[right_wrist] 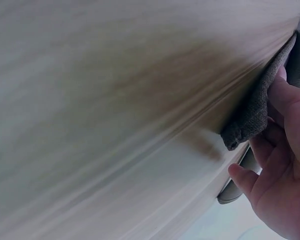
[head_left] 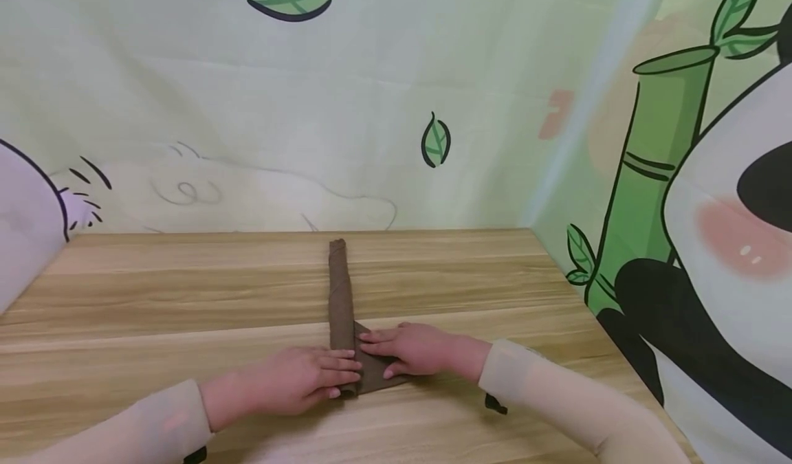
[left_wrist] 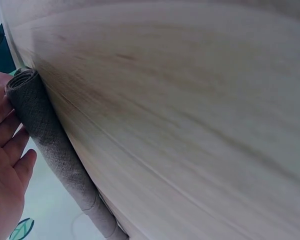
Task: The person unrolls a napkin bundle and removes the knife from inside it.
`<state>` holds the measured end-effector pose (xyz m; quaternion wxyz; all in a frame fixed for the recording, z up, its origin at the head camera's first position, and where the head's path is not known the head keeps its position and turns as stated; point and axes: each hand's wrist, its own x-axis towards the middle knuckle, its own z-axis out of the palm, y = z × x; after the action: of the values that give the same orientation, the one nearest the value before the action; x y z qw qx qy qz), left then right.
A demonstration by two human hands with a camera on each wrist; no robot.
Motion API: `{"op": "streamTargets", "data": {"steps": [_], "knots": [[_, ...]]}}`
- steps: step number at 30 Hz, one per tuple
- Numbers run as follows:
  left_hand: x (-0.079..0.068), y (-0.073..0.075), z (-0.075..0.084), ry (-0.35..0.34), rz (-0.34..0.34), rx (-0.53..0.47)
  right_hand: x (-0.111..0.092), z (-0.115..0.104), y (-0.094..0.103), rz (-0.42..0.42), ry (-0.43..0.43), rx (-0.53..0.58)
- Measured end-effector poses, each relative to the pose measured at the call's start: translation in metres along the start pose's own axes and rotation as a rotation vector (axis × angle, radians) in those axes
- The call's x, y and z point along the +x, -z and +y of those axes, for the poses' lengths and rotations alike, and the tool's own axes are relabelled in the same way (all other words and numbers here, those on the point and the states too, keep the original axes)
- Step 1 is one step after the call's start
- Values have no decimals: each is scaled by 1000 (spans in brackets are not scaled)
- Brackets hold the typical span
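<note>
A brown cloth (head_left: 341, 299), rolled into a long narrow tube, lies lengthwise on the wooden table. From the right side of its near end spreads a flat triangular flap (head_left: 371, 371). My left hand (head_left: 293, 380) rests across the near end of the roll, its fingers extended over the top. On the flap lies my right hand (head_left: 421, 348), fingers reaching toward the roll and thumb set apart. The left wrist view shows the spiral end of the cloth roll (left_wrist: 60, 135) beside the fingertips. In the right wrist view, the flap's corner (right_wrist: 247, 120) stands slightly off the table.
The wooden table (head_left: 155, 292) stretches around the cloth on both sides. Behind it hangs a pale printed backdrop (head_left: 309, 106) with leaves. A panda and bamboo print (head_left: 656, 120) covers the right side, meeting the table's right edge.
</note>
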<state>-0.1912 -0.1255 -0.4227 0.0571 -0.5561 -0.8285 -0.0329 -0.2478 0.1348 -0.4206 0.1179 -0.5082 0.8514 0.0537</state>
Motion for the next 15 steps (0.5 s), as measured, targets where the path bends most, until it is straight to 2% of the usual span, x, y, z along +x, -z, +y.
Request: {"op": "streamTargets", "data": {"steps": [5,12,15], "knots": [[1,0,1,14,-8,-13,-4,4,-3,17,0,21],[2,-2,-1,-1,38,4,-11,7,-2,23,-5,46],[1,-3,-2,9,24,-5,-14,9,-3,28,-5,44]]}}
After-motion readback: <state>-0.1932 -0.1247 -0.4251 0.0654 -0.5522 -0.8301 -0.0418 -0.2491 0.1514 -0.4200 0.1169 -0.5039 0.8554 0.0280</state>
